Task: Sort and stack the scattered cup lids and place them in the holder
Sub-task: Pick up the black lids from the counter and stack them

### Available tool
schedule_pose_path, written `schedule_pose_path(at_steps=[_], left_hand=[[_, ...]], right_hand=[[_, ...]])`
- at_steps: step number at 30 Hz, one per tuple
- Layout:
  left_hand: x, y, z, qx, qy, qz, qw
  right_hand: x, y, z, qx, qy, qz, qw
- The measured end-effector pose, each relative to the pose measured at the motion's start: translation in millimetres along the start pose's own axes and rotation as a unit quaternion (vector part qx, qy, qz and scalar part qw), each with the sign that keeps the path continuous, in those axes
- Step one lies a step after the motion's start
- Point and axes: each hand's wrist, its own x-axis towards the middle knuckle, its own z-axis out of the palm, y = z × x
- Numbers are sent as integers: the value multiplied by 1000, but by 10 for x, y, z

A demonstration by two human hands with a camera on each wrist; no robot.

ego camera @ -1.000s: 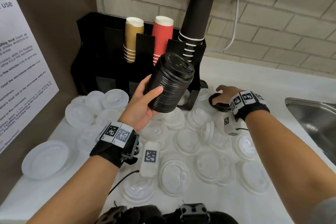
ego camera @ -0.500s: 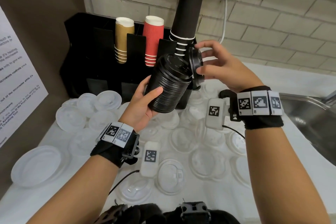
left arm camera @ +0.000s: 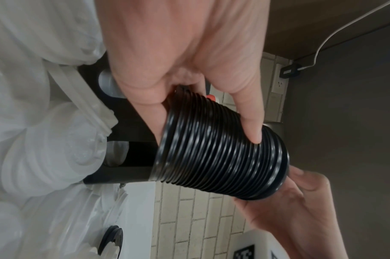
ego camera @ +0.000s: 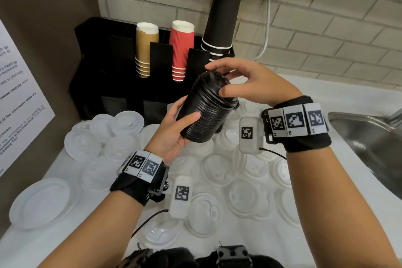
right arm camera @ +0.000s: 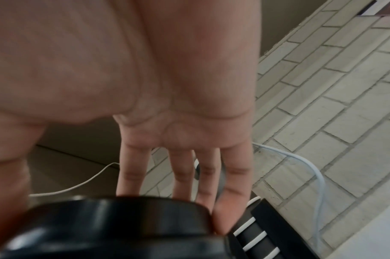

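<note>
Black lid stack [ego camera: 208,109] is gripped around its lower half by the left hand [ego camera: 171,135]. Right hand [ego camera: 254,85] pinches the top lid's rim, above that grip.

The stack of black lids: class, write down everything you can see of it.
The stack of black lids is a tall, ribbed column of glossy black plastic rims nested tightly, tilted with its top toward the cup holder. It is held in the air above the white lids. The left hand grips its lower half; the right hand clasps its top lid.

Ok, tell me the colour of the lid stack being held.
Black; the lid stack shows best in the head view.
</note>
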Motion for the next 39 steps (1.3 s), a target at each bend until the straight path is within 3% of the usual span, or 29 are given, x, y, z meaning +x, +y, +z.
schedule_pose_path(at_steps=[8,39], left_hand=[[-18,7,3,-6,3,3,1000],[-170,101,47,-11,-10,-1,1000]], right_hand=[[-1,-16,15,-16,-21,-40,999],[60,-190,-55,-74,-114,-53,989]])
